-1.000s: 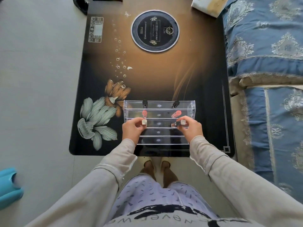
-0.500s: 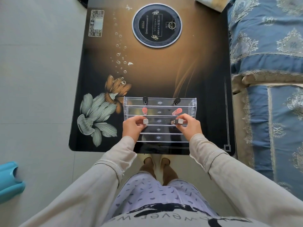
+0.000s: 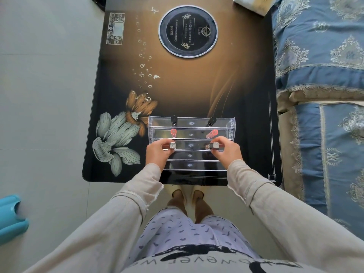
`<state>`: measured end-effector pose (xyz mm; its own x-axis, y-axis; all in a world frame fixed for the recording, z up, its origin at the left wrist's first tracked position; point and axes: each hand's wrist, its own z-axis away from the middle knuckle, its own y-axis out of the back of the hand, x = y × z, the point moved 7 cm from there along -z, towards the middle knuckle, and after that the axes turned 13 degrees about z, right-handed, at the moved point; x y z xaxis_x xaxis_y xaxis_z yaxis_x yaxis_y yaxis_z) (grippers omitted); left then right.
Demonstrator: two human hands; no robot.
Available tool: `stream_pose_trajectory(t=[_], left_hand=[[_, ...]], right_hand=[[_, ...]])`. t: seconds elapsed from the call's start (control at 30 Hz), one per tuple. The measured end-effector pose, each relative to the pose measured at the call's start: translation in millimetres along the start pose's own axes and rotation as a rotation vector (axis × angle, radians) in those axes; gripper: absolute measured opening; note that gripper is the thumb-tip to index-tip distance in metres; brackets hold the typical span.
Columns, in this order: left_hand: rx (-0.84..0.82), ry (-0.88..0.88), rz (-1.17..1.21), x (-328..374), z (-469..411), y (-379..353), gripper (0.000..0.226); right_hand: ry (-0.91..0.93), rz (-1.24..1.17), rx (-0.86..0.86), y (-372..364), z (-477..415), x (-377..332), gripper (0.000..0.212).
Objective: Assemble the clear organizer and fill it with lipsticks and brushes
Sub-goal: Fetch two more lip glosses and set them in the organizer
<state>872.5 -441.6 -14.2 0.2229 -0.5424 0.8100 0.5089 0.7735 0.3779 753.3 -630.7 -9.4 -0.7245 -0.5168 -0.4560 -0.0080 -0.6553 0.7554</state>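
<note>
- Clear acrylic: the tiered organizer [image 3: 190, 144] stands on the near half of a dark glass table [image 3: 246, 95] printed with flowers and bubbles. It sits just right of the pale flower print, close to the table's near edge.
- Tiers run left to right, stepped from far to near. I count about five rows.
- Far row: two black items [image 3: 174, 120] stand in it, one left, one right. Whether they are lipsticks or brush ends, I cannot tell.
- Second row: two red-pink lipsticks [image 3: 212, 133], one left, one right. The right one leans.
- Third row: the left hand [image 3: 158, 152] pinches a silver lipstick [image 3: 172, 145] between thumb and fingers, end-on to the camera and at the row's left part.
- The right hand [image 3: 226, 151] grasps a second silver lipstick with dark body [image 3: 213, 145], lying nearly sideways, at the row's right part.
- Whether either silver lipstick already rests in its slot cannot be judged from here.
- The two nearest rows show only clear plastic.
- Far on the table: a round black cooktop plate [image 3: 188, 30] and a small control panel [image 3: 116, 28] to its left.
- Right of the table: blue patterned bedding [image 3: 319, 56]. Near left on the floor: a blue plastic object [image 3: 9, 217].
</note>
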Motion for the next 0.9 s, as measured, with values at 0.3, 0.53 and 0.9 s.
stream_pose_trajectory(t=[0.3,0.53,0.9], left_hand=[[0.003,0.01,-0.012,-8.1,0.0,3.0,0.028],[0.048,0.033,-0.011,-27.1,18.1,18.8,0.044],[-0.101,0.466,-0.085,-144.5,95.2,60.7,0.013]], right_hand=[[-0.018,-0.007,0.007,2.3,3.3,1.3,0.024],[-0.107,-0.041,0.026,0.7,26.3,22.4,0.034],[-0.434,-0.039,-0.237,-65.2,116.0,118.7,0.018]])
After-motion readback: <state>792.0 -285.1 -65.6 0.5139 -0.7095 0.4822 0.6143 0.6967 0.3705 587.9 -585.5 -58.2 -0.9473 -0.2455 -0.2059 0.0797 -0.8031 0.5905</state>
